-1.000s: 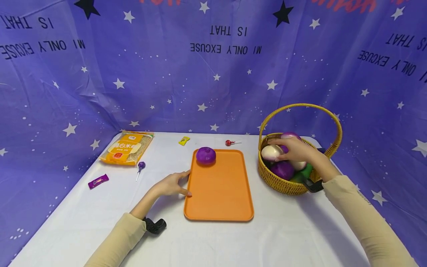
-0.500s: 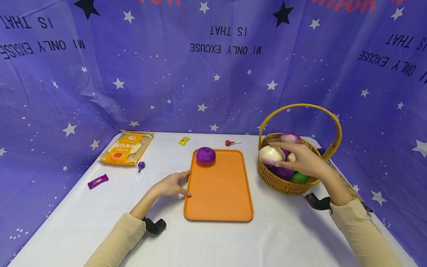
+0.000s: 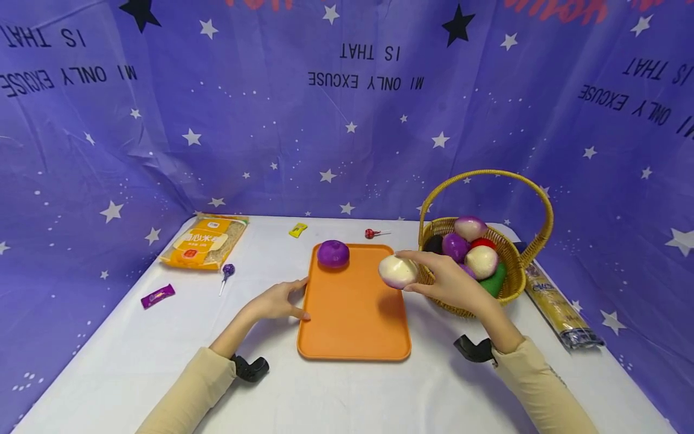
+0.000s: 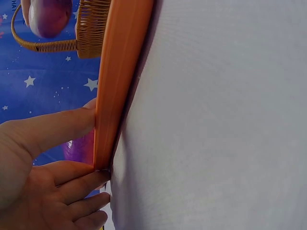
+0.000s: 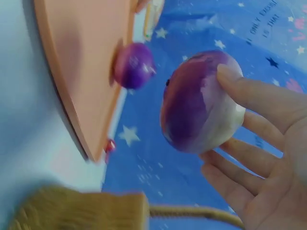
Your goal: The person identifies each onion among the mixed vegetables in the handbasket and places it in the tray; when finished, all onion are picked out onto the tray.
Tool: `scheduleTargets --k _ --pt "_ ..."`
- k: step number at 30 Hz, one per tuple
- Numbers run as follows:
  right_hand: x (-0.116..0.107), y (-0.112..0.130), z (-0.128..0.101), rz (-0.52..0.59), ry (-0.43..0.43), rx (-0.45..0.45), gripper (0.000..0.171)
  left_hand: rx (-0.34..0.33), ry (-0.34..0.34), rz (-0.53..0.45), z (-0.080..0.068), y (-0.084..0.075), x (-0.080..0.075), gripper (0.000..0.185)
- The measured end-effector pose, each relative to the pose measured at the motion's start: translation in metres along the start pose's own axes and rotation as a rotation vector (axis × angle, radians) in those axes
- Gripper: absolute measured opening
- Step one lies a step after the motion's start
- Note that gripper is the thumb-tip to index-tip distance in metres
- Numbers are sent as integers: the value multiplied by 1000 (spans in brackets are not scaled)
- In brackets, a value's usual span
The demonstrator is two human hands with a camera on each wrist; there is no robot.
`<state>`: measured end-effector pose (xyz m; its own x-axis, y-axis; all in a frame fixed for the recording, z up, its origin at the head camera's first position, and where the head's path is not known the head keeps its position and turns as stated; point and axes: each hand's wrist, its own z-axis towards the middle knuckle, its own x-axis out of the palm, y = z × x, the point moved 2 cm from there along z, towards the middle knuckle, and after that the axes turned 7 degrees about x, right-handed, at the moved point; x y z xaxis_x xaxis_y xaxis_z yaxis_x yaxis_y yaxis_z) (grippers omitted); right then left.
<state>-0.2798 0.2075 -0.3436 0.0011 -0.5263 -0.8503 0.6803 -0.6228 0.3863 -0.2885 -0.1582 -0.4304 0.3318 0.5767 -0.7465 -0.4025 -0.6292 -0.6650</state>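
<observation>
A white-and-purple turnip (image 3: 398, 272) is held between the thumb and fingers of my right hand (image 3: 452, 283), raised over the right edge of the orange tray (image 3: 355, 319). In the right wrist view the turnip (image 5: 201, 103) shows its purple side, with my thumb on its pale part. My left hand (image 3: 275, 300) touches the tray's left edge, thumb and fingers spread apart along it. In the left wrist view, my thumb (image 4: 62, 127) meets the rim and the fingers lie fairly straight. A round purple onion (image 3: 333, 254) sits at the tray's far left corner.
A wicker basket (image 3: 461, 310) with a tall handle stands right of the tray, holding several vegetables. Beside it lies a long yellow packet (image 3: 561, 307). At left are an orange bag (image 3: 206, 241), purple lollipop (image 3: 228, 270) and purple candy (image 3: 158, 296); behind the tray, yellow candy (image 3: 297, 229) and red lollipop (image 3: 370, 233).
My right hand has lifted the turnip out of the basket and carried it left to the tray's right edge. My left hand and the onion have stayed in place.
</observation>
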Motion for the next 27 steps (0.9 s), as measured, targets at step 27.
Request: scheduleTargets --k 27 --pt "88 -55 105 17 2 290 60 2 -3 7 0 2 1 96"
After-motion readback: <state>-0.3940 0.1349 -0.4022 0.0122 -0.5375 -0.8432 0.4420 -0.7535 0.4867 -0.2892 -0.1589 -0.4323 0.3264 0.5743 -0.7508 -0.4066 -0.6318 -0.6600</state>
